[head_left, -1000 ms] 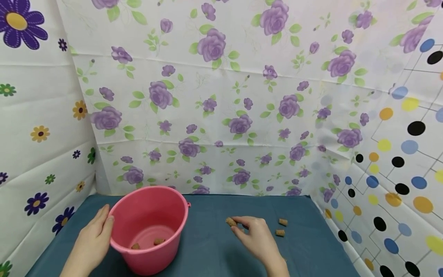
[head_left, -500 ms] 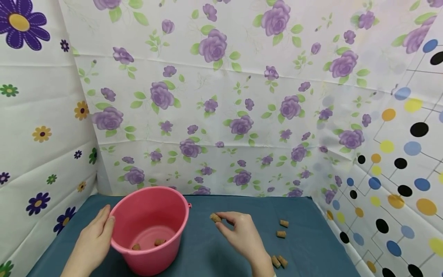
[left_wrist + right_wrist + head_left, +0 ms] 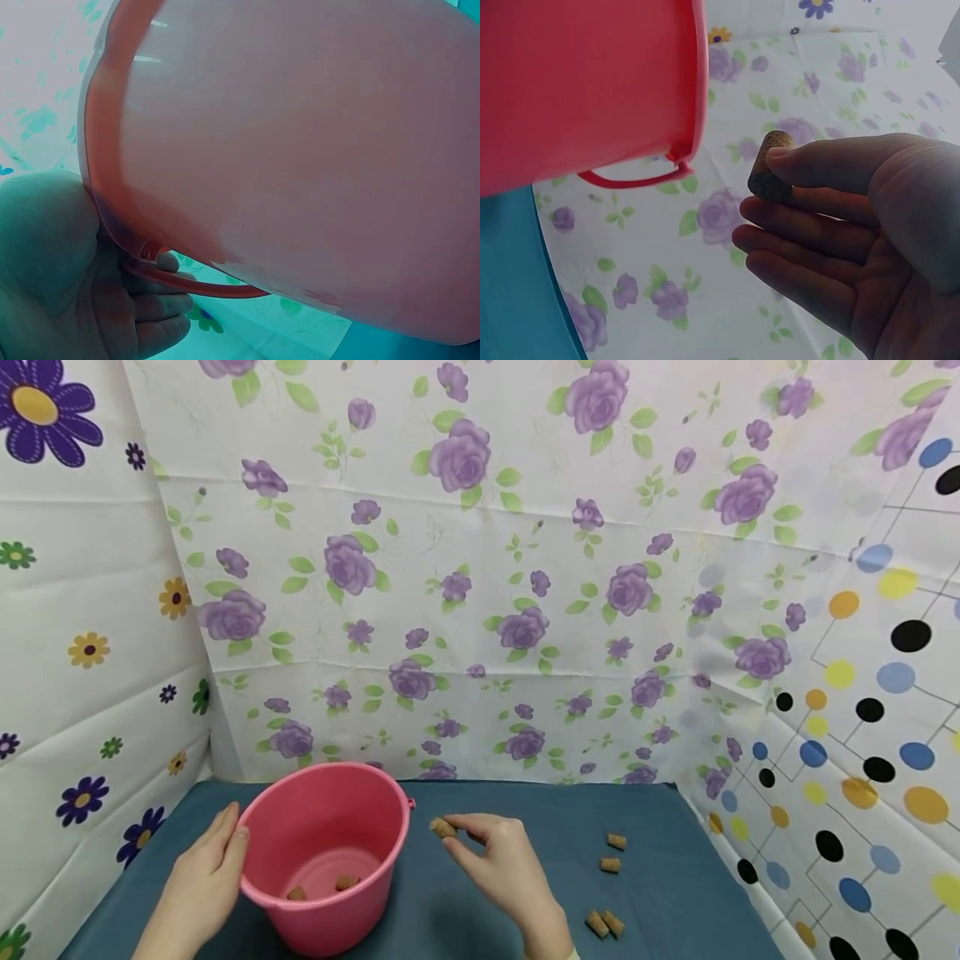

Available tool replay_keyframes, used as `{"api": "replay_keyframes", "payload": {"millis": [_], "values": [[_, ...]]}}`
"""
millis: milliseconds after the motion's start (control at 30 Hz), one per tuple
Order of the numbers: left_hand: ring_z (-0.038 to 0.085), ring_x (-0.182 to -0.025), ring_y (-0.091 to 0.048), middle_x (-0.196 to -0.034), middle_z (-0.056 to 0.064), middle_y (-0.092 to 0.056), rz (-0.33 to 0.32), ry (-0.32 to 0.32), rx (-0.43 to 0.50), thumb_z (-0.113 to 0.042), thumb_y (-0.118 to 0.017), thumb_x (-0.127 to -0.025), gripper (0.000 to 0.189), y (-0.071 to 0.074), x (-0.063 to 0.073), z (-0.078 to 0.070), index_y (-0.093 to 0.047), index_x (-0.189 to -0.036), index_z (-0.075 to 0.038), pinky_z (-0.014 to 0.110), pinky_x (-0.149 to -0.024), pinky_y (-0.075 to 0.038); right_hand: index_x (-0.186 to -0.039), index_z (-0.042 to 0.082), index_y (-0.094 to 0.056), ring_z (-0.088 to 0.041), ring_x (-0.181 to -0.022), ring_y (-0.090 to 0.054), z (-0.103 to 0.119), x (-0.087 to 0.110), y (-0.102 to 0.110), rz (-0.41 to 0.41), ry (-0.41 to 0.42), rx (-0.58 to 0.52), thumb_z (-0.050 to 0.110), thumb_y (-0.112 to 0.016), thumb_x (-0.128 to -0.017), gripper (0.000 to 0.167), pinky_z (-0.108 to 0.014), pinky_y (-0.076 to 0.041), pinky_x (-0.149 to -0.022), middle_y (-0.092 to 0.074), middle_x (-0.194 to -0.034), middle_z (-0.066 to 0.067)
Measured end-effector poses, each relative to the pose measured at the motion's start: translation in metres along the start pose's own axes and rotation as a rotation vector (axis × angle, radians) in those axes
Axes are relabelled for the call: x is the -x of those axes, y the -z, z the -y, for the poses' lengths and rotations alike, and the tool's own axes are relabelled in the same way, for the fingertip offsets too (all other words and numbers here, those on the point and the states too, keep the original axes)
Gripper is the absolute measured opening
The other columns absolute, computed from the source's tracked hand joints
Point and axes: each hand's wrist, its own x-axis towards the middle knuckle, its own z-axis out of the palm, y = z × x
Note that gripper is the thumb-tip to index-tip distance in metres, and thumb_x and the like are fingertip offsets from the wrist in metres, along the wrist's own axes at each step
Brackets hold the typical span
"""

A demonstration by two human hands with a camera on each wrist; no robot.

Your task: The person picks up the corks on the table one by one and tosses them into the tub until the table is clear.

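Observation:
A pink bucket (image 3: pixel 322 918) stands at the left, its mouth tilted toward me. Two corks (image 3: pixel 347 883) lie inside on its bottom. My left hand (image 3: pixel 197 877) holds the bucket by the left side of its rim, thumb at the edge; in the left wrist view its fingers (image 3: pixel 161 307) lie beside the bucket's handle (image 3: pixel 202 287). Just right of the bucket, my right hand (image 3: pixel 498 872) pinches a cork (image 3: pixel 772 166) between thumb and forefinger. The other fingers of that hand extend below the cork in the right wrist view.
Several more corks lie on the blue-green tablecloth (image 3: pixel 675 893) at the right: a spaced pair (image 3: pixel 611 865) farther back and a close pair (image 3: pixel 597 924) nearer me. A rose-patterned curtain (image 3: pixel 450 710) stands behind the table, with patterned sheets at both sides.
My right hand has moved left with its cork, toward the bucket, uncovering the near pair of corks. The left hand and the bucket have stayed in place.

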Motion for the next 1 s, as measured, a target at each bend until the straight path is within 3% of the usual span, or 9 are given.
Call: {"api": "replay_keyframes", "payload": {"millis": [300,800,1000], "values": [[0.064,-0.152,-0.015,-0.165,0.044,-0.01,-0.009,-0.009,0.003,-0.045,-0.017,-0.118,0.076,0.0,0.0,0.0,-0.01,-0.162,0.016,0.078,-0.116,-0.023,-0.127,0.017,-0.081,-0.011,-0.112,-0.073,0.011,-0.005,-0.012,0.012,-0.001,-0.041,0.027,-0.075,-0.104,0.026,-0.033,-0.063,-0.093,-0.078,-0.121,0.004],[0.064,-0.152,-0.015,-0.165,0.044,-0.011,-0.017,-0.02,0.004,-0.046,-0.018,-0.118,0.076,0.0,0.0,0.0,-0.01,-0.162,0.016,0.079,-0.115,-0.024,-0.126,0.014,-0.081,-0.008,-0.114,-0.073,0.032,-0.014,-0.02,-0.032,0.096,-0.054,0.02,-0.078,-0.101,0.025,-0.024,-0.06,-0.092,-0.078,-0.122,0.005],[0.064,-0.152,-0.015,-0.165,0.044,-0.011,-0.019,-0.03,0.004,-0.045,-0.018,-0.118,0.076,0.0,0.0,0.001,-0.012,-0.162,0.017,0.079,-0.115,-0.023,-0.128,0.013,-0.08,-0.005,-0.113,-0.072,0.04,-0.015,-0.026,-0.015,0.133,-0.059,0.017,-0.079,-0.1,0.028,-0.016,-0.059,-0.077,-0.077,-0.123,0.006]]}}
